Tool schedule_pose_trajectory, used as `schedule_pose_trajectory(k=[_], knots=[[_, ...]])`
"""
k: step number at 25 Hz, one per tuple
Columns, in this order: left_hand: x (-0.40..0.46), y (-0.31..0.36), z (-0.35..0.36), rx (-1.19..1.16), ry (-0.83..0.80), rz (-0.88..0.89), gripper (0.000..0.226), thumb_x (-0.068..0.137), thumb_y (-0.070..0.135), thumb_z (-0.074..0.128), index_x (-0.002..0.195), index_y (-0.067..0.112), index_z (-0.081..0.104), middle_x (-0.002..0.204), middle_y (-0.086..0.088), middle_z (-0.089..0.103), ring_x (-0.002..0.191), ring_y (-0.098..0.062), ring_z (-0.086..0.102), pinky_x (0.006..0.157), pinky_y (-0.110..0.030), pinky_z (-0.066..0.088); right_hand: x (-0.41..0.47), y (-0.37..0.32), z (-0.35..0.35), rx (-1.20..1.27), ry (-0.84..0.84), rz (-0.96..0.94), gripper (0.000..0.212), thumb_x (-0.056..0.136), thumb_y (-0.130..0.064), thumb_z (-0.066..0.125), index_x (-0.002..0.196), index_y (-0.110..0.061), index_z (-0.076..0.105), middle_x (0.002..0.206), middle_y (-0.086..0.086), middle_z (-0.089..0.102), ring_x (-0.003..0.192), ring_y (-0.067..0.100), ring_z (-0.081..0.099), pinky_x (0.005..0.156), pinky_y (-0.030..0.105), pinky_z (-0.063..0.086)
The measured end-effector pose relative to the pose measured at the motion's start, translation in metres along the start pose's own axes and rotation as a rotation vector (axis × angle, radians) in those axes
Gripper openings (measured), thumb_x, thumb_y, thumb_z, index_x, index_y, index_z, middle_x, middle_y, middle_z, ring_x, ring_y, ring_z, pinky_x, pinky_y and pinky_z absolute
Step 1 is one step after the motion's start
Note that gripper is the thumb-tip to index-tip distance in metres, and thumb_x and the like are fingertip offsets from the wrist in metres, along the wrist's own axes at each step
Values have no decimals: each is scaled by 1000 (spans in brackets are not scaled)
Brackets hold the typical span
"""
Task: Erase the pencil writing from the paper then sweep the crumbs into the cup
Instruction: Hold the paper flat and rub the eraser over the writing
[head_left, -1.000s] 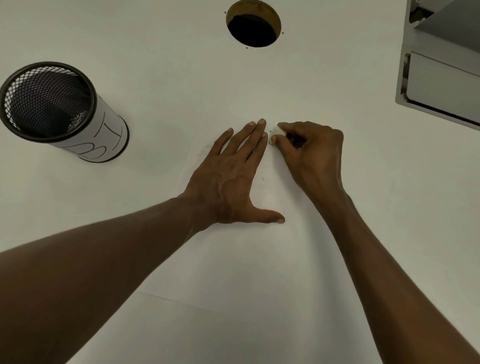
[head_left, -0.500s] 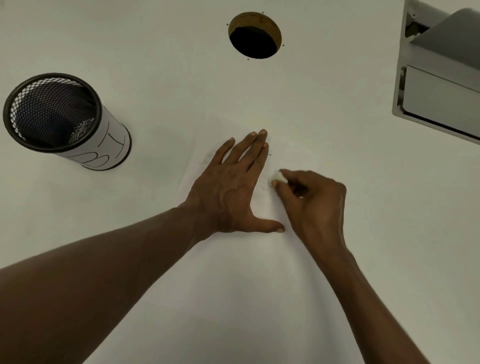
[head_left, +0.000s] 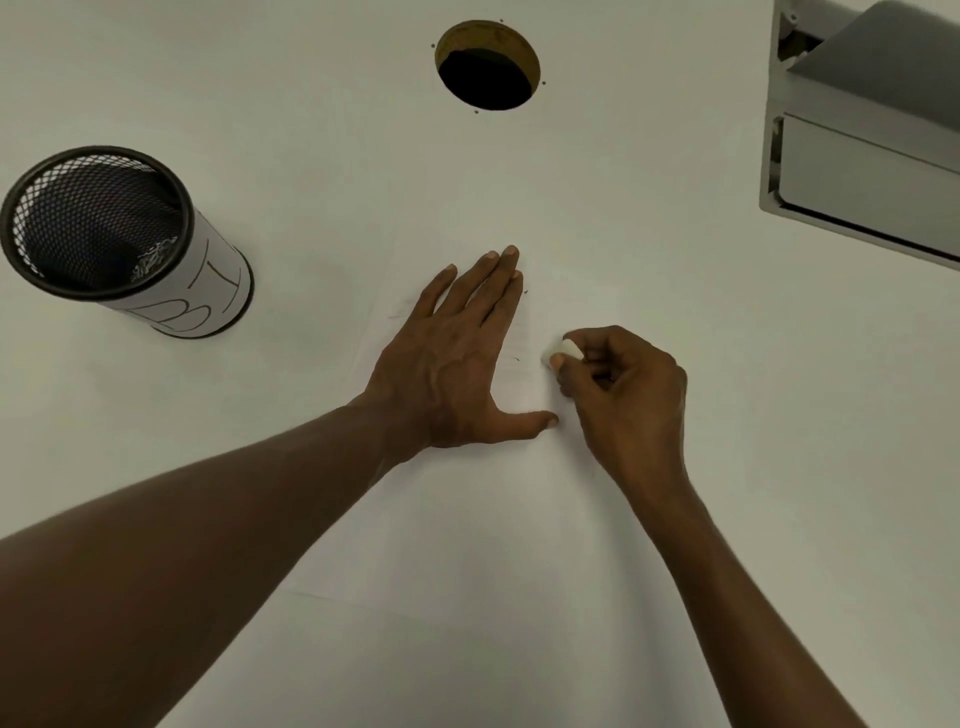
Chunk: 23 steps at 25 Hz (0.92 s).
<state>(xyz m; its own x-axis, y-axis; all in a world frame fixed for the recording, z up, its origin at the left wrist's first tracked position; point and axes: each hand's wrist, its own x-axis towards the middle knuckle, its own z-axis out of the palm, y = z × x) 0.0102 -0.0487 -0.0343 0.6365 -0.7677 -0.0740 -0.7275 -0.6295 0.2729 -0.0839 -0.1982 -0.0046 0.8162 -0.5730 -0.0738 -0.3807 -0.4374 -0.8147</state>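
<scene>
Just left of the right hand (head_left: 621, 387), whose grip pinches the eraser (head_left: 565, 352), faint pencil marks (head_left: 515, 358) remain on the paper (head_left: 493, 519) under the flat left hand (head_left: 452, 364), so sweeping crumbs into the cup (head_left: 124, 239) looks still ahead.

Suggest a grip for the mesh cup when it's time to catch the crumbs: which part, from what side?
Wrap a hand around the paper-wrapped wall of the mesh cup, coming in from the side that faces the paper. It stands upright with its mouth open upward, so a side grip likely keeps the rim free and lets it tip toward the crumbs.
</scene>
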Motion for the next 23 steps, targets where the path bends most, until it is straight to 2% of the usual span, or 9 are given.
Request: schedule_pose_trajectory(k=[5, 9, 12, 16, 18, 21, 23], knots=[[-4, 3, -13, -112, -66, -23, 131, 74, 88, 51, 161, 0, 8, 171, -13, -4, 159, -24, -5, 129, -43, 2, -5, -1, 5, 52, 41, 38, 8, 85, -18, 74, 91, -14, 70, 82, -7, 72, 71, 9, 68, 67, 18, 56], [-15, -9, -10, -61, -68, -46, 130, 73, 93, 38, 162, 4, 6, 172, -8, -5, 159, -21, -4, 129, -41, 0, -5, 2, 5, 116, 65, 94, 11, 86, -18, 72, 95, -14, 68, 85, -1, 72, 76, 16, 69, 74, 34, 60], [-21, -25, -7, -15, -47, 52, 125, 77, 93, 31, 162, 6, 5, 172, -7, -4, 159, -18, -4, 129, -37, 0, -7, 3, 4, 104, 17, 72, 19, 88, -15, 69, 107, -18, 69, 85, 2, 71, 77, 16, 69, 74, 25, 57], [-21, -26, -4, -12, 21, 56, 126, 77, 94, 34, 162, 4, 12, 172, -10, 3, 159, -20, 2, 129, -36, 2, -3, 1, -6, 130, -77, 97, 17, 87, -18, 70, 103, -21, 72, 84, -3, 73, 69, 5, 68, 63, 8, 47], [-20, -24, -4, -16, 24, 30, 131, 73, 98, 34, 162, 4, 13, 172, -11, 3, 159, -22, 2, 129, -38, 4, -11, -1, -8, 49, -133, 28, 15, 85, -20, 73, 101, -22, 73, 81, -7, 72, 69, 4, 68, 62, 7, 47], [-18, -24, -4, 1, 22, -6, 133, 71, 100, 33, 162, 4, 11, 172, -13, 2, 159, -24, 1, 129, -42, 6, -24, -6, -3, -77, -117, -62, 17, 82, -19, 77, 99, -19, 74, 81, -16, 69, 72, -1, 66, 67, 8, 50], [-18, -24, -3, 23, 26, 1, 134, 72, 100, 31, 162, 3, 11, 171, -13, 1, 159, -25, 1, 129, -43, 7, -8, -12, 4, -99, -92, -92, 17, 81, -20, 78, 97, -15, 76, 83, -12, 71, 72, 1, 68, 71, 16, 56]])
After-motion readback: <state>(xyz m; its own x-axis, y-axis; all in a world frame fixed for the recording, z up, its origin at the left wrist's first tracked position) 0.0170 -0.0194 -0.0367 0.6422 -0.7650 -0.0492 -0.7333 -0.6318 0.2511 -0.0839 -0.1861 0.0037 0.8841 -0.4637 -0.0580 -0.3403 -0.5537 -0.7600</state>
